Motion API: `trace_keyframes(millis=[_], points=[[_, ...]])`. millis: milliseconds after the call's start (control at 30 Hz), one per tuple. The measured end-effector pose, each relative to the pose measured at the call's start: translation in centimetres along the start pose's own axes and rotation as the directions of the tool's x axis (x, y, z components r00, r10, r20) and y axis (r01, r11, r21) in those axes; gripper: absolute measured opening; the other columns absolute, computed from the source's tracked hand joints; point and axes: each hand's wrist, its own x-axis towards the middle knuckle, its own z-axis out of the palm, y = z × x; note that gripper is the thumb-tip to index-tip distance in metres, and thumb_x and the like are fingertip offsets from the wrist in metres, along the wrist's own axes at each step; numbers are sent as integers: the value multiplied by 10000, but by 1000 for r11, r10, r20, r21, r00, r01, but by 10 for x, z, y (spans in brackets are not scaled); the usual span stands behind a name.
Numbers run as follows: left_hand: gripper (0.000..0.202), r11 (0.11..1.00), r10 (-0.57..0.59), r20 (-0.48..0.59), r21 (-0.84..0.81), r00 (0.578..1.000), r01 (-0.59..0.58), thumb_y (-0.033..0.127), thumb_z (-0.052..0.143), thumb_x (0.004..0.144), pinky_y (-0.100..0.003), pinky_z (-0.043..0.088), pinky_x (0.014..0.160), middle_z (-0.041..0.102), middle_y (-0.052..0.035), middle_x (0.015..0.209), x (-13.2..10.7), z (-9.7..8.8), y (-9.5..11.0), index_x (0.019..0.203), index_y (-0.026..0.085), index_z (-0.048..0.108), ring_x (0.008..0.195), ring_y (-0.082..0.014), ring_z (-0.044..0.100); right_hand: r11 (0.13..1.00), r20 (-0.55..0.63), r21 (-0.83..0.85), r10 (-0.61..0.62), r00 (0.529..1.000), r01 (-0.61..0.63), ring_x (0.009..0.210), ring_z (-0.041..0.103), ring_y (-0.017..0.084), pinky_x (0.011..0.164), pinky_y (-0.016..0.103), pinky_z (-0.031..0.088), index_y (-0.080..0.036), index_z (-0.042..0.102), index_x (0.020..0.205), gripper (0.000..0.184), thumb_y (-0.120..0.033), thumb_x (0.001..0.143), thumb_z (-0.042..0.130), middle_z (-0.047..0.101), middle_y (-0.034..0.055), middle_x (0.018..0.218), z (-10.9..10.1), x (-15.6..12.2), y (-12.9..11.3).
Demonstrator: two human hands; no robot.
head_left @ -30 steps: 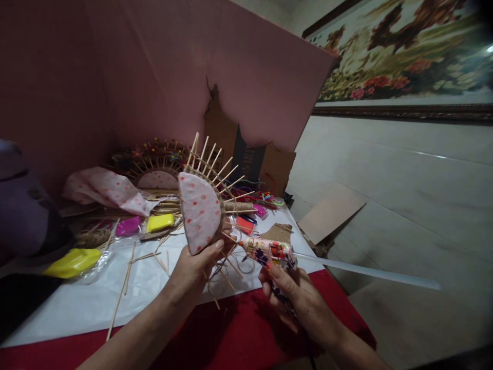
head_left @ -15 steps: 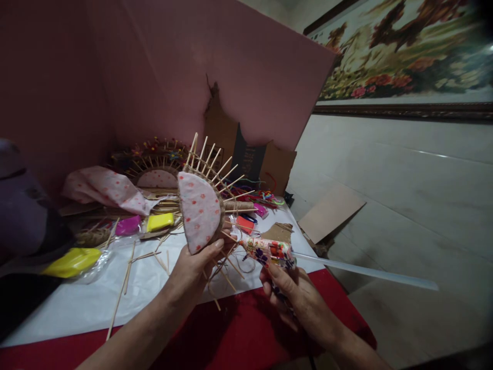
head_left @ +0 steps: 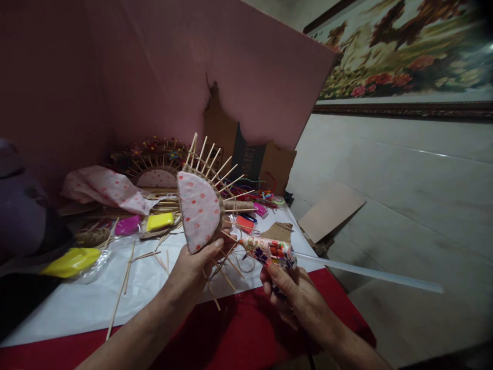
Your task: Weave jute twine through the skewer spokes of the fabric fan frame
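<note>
My left hand (head_left: 194, 270) grips the lower edge of a half-round craft piece (head_left: 199, 209), covered in pink dotted cloth with wooden skewers fanning out from its rim. It is held upright above the table. My right hand (head_left: 295, 295) is closed round a glue gun (head_left: 269, 251) wrapped in flowered paper. A long clear glue stick (head_left: 370, 273) juts from the gun's back to the right. The gun's nozzle touches the piece's lower right rim among the skewers.
White paper (head_left: 77, 303) over a red cloth (head_left: 239, 334) covers the table. On it lie loose skewers (head_left: 123, 285), yellow clay packs (head_left: 73, 261), a pink pack (head_left: 128, 225), dotted fabric (head_left: 106, 189), a second skewered piece (head_left: 156, 164) and pipe cleaners (head_left: 262, 196). Pink board (head_left: 173, 67) stands behind; cardboard (head_left: 331, 210) lies right.
Almost nothing differs; the craft piece and the glue gun have shifted only slightly while both hands keep their grips.
</note>
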Motion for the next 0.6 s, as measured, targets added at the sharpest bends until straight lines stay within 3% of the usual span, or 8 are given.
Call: trace_keyframes(millis=[400,600], points=[[296,1000,-6,-7,2,1000,6,161,714,622,-393,478,899,706,-116,940,1,-2,-2,910,103,676,901,-250,647,1000,15,17,11,1000,-11,329,323,14,282,132,249,-147,583,787,465,-602,791,492,473,-36,577,1,0,-1],[301,1000,-7,-26,-5,1000,7,148,721,603,-384,485,885,707,-121,920,1,-1,-1,895,91,675,882,-250,651,991,23,124,-52,998,49,351,329,10,285,120,279,-132,598,827,446,-564,820,488,476,-30,593,1,-1,-3]])
